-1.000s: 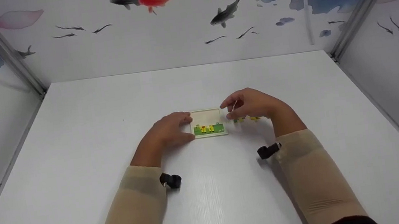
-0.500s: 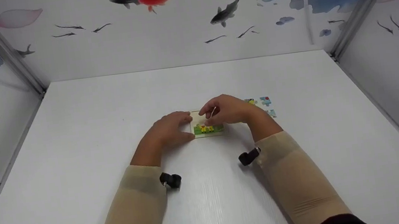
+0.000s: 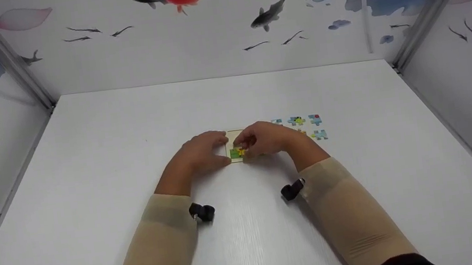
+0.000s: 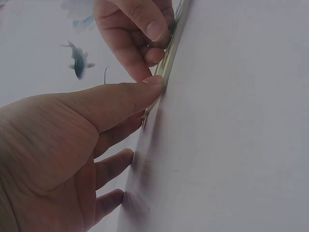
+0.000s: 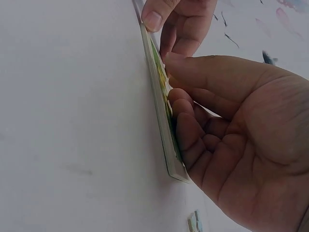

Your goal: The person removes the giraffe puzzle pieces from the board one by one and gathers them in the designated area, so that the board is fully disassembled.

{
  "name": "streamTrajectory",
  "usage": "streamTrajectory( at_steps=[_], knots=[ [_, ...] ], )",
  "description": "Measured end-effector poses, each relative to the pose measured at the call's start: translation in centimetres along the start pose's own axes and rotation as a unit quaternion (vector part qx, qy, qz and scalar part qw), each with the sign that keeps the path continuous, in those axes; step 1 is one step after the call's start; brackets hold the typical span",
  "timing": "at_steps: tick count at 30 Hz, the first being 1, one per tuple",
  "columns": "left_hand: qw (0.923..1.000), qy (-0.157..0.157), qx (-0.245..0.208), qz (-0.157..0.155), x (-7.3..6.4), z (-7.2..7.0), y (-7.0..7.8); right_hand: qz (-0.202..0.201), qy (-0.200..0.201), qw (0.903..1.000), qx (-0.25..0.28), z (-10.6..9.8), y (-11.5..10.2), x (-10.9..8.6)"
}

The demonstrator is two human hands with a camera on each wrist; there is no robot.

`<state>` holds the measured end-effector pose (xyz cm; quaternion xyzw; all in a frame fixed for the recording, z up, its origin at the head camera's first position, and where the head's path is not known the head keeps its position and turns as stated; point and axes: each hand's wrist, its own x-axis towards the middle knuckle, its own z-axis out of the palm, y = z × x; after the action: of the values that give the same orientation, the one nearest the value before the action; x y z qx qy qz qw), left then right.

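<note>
A small cream puzzle tray [image 3: 232, 138] lies on the white table, with a green and yellow row of fitted puzzle pieces [image 3: 235, 153] along its near side. My left hand [image 3: 202, 153] holds the tray by its left edge, the thumb at the near corner and a finger at the far one. Over the tray's right half, my right hand [image 3: 266, 138] pinches a puzzle piece down at the fitted row. Its fingers hide nearly all of that piece. In the right wrist view the tray [image 5: 166, 145] lies flat, with curled fingers [image 5: 190, 137] resting against its top.
Several loose puzzle pieces [image 3: 319, 134], mostly light blue, lie on the table right of the tray; the right hand and wrist partly cover the group. Printed wall panels [image 3: 226, 56] close off the back and sides of the table.
My right hand has moved left from beside the loose pieces to over the tray, carrying a piece, then lowered onto the fitted row. My left hand has stayed on the tray's edge.
</note>
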<state>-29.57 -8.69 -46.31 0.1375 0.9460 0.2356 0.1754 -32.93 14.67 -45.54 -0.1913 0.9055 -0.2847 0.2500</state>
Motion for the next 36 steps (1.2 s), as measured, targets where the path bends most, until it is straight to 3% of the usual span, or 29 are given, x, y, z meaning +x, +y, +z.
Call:
streamTrajectory(
  at_steps=[11,36],
  knots=[
    [0.9998,0.011,-0.016,0.001,-0.4,0.1,0.2,0.008,0.015,0.9992,-0.036,0.9,-0.7,-0.1],
    [0.9996,0.013,-0.014,0.021,0.0,0.0,-0.2,0.016,0.023,0.9996,0.0,1.0,-1.4,-0.2]
  ],
)
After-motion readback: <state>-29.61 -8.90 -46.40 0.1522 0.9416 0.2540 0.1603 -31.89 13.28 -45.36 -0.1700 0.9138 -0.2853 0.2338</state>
